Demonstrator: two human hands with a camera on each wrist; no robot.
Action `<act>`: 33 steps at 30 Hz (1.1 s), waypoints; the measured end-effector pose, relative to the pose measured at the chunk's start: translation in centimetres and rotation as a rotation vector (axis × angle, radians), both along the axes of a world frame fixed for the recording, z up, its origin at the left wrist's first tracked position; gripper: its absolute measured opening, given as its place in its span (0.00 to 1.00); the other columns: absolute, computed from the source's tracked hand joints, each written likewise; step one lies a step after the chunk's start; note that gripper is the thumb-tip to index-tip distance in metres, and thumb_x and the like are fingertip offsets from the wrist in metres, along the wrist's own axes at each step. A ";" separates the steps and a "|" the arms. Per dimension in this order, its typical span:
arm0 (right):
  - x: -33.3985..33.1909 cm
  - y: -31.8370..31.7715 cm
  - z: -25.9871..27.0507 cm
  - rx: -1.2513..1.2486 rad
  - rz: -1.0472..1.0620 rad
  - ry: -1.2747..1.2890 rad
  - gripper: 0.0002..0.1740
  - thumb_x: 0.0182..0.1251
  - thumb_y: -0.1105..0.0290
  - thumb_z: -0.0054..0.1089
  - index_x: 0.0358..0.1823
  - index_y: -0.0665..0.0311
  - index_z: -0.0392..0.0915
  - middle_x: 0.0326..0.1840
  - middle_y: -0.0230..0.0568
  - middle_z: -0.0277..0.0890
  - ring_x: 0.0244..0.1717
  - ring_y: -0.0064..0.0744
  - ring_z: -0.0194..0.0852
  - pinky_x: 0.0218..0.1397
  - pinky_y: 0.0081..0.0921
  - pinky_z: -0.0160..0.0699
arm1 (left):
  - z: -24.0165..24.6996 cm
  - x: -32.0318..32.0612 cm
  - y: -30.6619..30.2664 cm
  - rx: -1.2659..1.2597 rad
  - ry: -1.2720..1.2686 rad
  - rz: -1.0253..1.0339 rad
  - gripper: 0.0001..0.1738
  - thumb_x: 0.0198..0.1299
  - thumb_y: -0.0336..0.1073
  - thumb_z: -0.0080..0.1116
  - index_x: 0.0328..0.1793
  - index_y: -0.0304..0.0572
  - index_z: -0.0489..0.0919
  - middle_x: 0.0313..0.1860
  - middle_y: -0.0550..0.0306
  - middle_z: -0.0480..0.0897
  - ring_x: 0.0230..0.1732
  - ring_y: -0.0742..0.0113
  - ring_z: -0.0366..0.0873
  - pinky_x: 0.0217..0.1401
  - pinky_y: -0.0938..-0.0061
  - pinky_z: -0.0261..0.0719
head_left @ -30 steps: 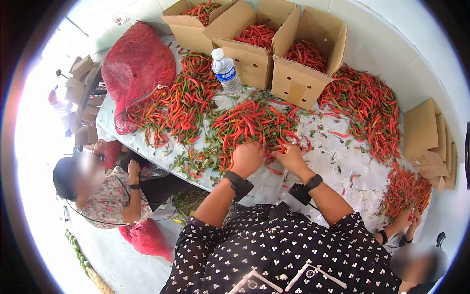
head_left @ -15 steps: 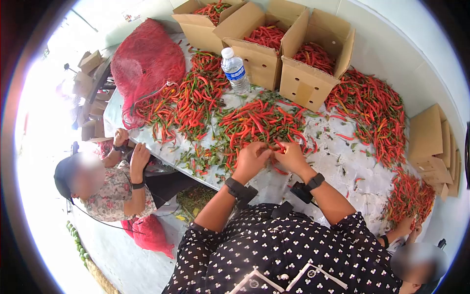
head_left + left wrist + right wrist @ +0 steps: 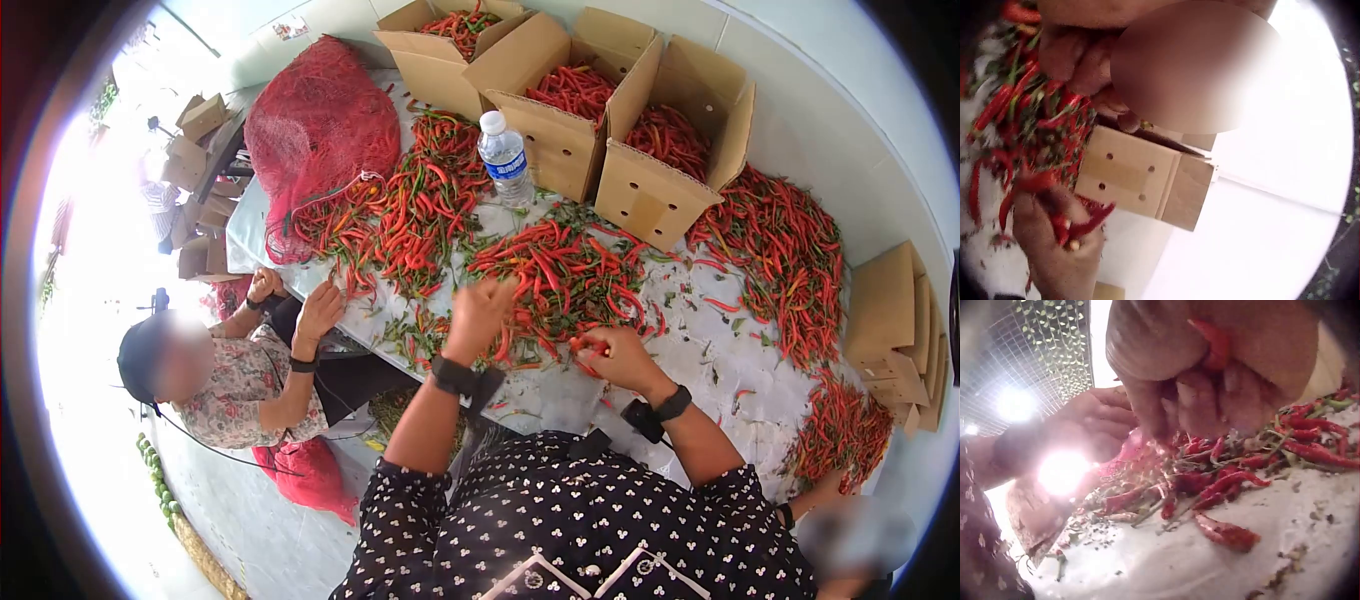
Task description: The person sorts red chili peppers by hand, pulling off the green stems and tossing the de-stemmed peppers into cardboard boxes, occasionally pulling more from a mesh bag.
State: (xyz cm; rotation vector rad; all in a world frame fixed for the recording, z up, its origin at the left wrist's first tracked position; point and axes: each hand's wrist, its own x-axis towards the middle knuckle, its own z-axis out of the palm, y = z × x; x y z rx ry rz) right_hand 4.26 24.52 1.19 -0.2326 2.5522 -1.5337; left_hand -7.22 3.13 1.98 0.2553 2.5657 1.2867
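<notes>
Head view: a bench [image 3: 725, 360] carried heaps of chillies, and a clear plastic bottle [image 3: 506, 165] with a white cap and blue label stood upright among them.
Left carton: the open left carton [image 3: 428, 75], beyond the bottle and to its left, contained mixed red and green chillies [image 3: 457, 33].
Middle carton: the open middle carton [image 3: 545, 145], just right of the bottle, contained a red fill [image 3: 575, 92] of chillies, lying lower than its raised flaps.
Right carton: the open right carton [image 3: 645, 205], farther right of the bottle, also had chilli contents [image 3: 672, 140], mostly red.
Net bag: a red net bag [image 3: 325, 130] lay left of the bottle; how much was inside could not be told.
Chilli pile: the chilli pile [image 3: 565, 268], red with green stems, lay on the bottle's near side, toward the wearer.
Right hand: the right hand [image 3: 622, 358], nearer the wearer than the bottle and right of it, had fingers curled round several held chillies [image 3: 1087, 226].
Left hand: the left hand [image 3: 480, 318], on the bottle's near side, was over the pile's left part; blur left it unclear whether it gripped anything.
</notes>
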 end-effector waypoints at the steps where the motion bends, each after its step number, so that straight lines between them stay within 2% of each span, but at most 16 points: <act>1: 0.0 0.1 -0.3 -0.106 -0.119 -0.105 0.10 0.53 0.72 0.56 0.37 0.67 0.78 0.22 0.37 0.74 0.21 0.24 0.69 0.27 0.23 0.70 | 0.1 -1.1 -0.2 -0.119 0.252 0.010 0.16 0.54 0.43 0.57 0.26 0.37 0.74 0.20 0.57 0.71 0.22 0.64 0.72 0.24 0.68 0.68; 2: 0.0 0.1 -0.5 -0.211 -0.240 -0.209 0.09 0.56 0.72 0.55 0.38 0.68 0.76 0.22 0.32 0.73 0.21 0.19 0.68 0.26 0.20 0.69 | 0.2 -2.1 -0.2 -0.237 0.505 0.018 0.14 0.52 0.42 0.58 0.27 0.38 0.75 0.24 0.52 0.73 0.26 0.57 0.75 0.28 0.64 0.71; 3: -0.1 0.0 -0.6 -0.210 -0.242 -0.209 0.09 0.56 0.72 0.55 0.38 0.68 0.76 0.22 0.32 0.73 0.21 0.19 0.68 0.26 0.20 0.69 | -0.3 -3.0 0.1 -0.235 0.505 0.017 0.14 0.52 0.42 0.58 0.27 0.38 0.75 0.24 0.52 0.73 0.26 0.57 0.75 0.28 0.64 0.71; 5: -0.4 -0.3 -0.7 -0.461 -0.328 -0.354 0.08 0.59 0.72 0.53 0.38 0.69 0.73 0.22 0.26 0.70 0.22 0.12 0.65 0.23 0.16 0.66 | -2.0 -4.6 0.8 -0.365 0.580 -0.107 0.09 0.49 0.39 0.58 0.30 0.41 0.78 0.31 0.49 0.75 0.33 0.50 0.75 0.34 0.60 0.72; 9: -1.0 -0.6 -1.5 -0.497 -0.304 -0.361 0.07 0.61 0.71 0.52 0.38 0.67 0.71 0.21 0.25 0.68 0.20 0.12 0.62 0.21 0.15 0.62 | -3.4 -5.2 1.4 -0.501 0.498 -0.200 0.09 0.49 0.39 0.58 0.32 0.41 0.78 0.31 0.51 0.75 0.33 0.50 0.75 0.36 0.59 0.74; 12: -1.7 -1.2 0.0 -0.678 -0.350 -0.429 0.08 0.62 0.71 0.51 0.40 0.66 0.70 0.21 0.26 0.67 0.16 0.11 0.57 0.17 0.14 0.56 | -2.8 -4.2 0.6 -0.514 0.537 -0.317 0.11 0.49 0.38 0.57 0.36 0.41 0.79 0.32 0.50 0.77 0.33 0.51 0.76 0.35 0.62 0.74; 14: -2.1 -1.8 0.3 -0.831 -0.424 -0.468 0.04 0.62 0.71 0.51 0.35 0.63 0.70 0.19 0.26 0.64 0.13 0.11 0.51 0.13 0.12 0.47 | -2.5 -2.8 -0.1 -0.097 0.400 -0.069 0.12 0.51 0.36 0.56 0.39 0.38 0.79 0.31 0.51 0.78 0.30 0.59 0.77 0.33 0.68 0.73; 15: -2.4 -2.2 0.2 -0.835 -0.426 -0.470 0.04 0.62 0.71 0.51 0.35 0.63 0.70 0.19 0.26 0.64 0.13 0.11 0.51 0.13 0.12 0.47 | -2.4 -1.9 -0.3 -0.100 0.397 -0.072 0.12 0.51 0.36 0.56 0.39 0.38 0.79 0.31 0.51 0.78 0.30 0.59 0.77 0.33 0.68 0.73; 17: -3.3 -2.9 0.1 -0.891 -0.386 -0.451 0.10 0.62 0.70 0.53 0.42 0.65 0.69 0.20 0.25 0.65 0.13 0.11 0.53 0.13 0.13 0.48 | 0.2 0.3 0.0 0.120 0.065 0.001 0.11 0.53 0.35 0.56 0.38 0.34 0.79 0.29 0.53 0.79 0.27 0.68 0.74 0.30 0.74 0.70; 21: -4.3 -4.3 2.1 -0.907 -0.367 -0.408 0.09 0.60 0.71 0.56 0.41 0.65 0.70 0.22 0.25 0.65 0.16 0.11 0.55 0.16 0.13 0.52 | 1.9 3.4 0.8 0.125 0.090 -0.089 0.10 0.53 0.33 0.56 0.37 0.33 0.77 0.23 0.53 0.76 0.24 0.72 0.71 0.28 0.76 0.69; 24: -4.5 -4.5 0.9 -0.695 -0.307 -0.223 0.08 0.59 0.72 0.57 0.39 0.65 0.71 0.23 0.23 0.65 0.19 0.12 0.59 0.20 0.14 0.59 | 3.1 4.4 0.8 0.113 -0.014 -0.155 0.09 0.52 0.32 0.56 0.35 0.33 0.77 0.21 0.51 0.75 0.23 0.70 0.71 0.27 0.75 0.68; 28: -3.7 -4.6 1.8 -0.576 -0.249 -0.203 0.09 0.57 0.72 0.58 0.38 0.64 0.72 0.22 0.26 0.68 0.22 0.16 0.65 0.25 0.17 0.65 | 1.1 5.3 0.4 0.096 0.155 -0.229 0.09 0.51 0.31 0.57 0.35 0.32 0.76 0.21 0.48 0.74 0.22 0.68 0.72 0.27 0.72 0.69; 30: -2.7 -4.9 3.0 -0.077 -0.198 0.092 0.10 0.54 0.76 0.58 0.39 0.62 0.73 0.24 0.33 0.71 0.24 0.20 0.69 0.28 0.18 0.67 | 0.7 5.3 0.5 0.115 0.114 -0.206 0.08 0.50 0.31 0.58 0.33 0.33 0.77 0.21 0.50 0.75 0.22 0.69 0.73 0.28 0.71 0.70; 31: -2.6 -5.0 3.8 -0.075 -0.197 0.093 0.10 0.54 0.76 0.58 0.39 0.62 0.73 0.24 0.33 0.71 0.24 0.20 0.69 0.28 0.18 0.67 | 0.4 5.1 0.5 0.144 0.050 -0.114 0.08 0.50 0.31 0.58 0.31 0.33 0.77 0.20 0.49 0.76 0.21 0.66 0.74 0.26 0.70 0.70; 32: -2.5 -5.1 4.6 -0.054 -0.105 0.319 0.10 0.53 0.77 0.57 0.39 0.61 0.73 0.25 0.36 0.73 0.24 0.21 0.69 0.27 0.19 0.67 | -0.1 4.9 0.6 0.173 -0.016 -0.020 0.08 0.50 0.32 0.58 0.29 0.33 0.76 0.19 0.49 0.77 0.20 0.63 0.75 0.24 0.68 0.71; 33: -2.4 -5.2 5.5 -0.034 -0.009 0.544 0.11 0.52 0.78 0.56 0.38 0.61 0.74 0.26 0.38 0.75 0.23 0.23 0.70 0.26 0.19 0.67 | -2.1 4.1 0.1 0.220 -0.063 0.020 0.09 0.53 0.33 0.57 0.28 0.32 0.76 0.18 0.54 0.78 0.19 0.72 0.74 0.22 0.73 0.71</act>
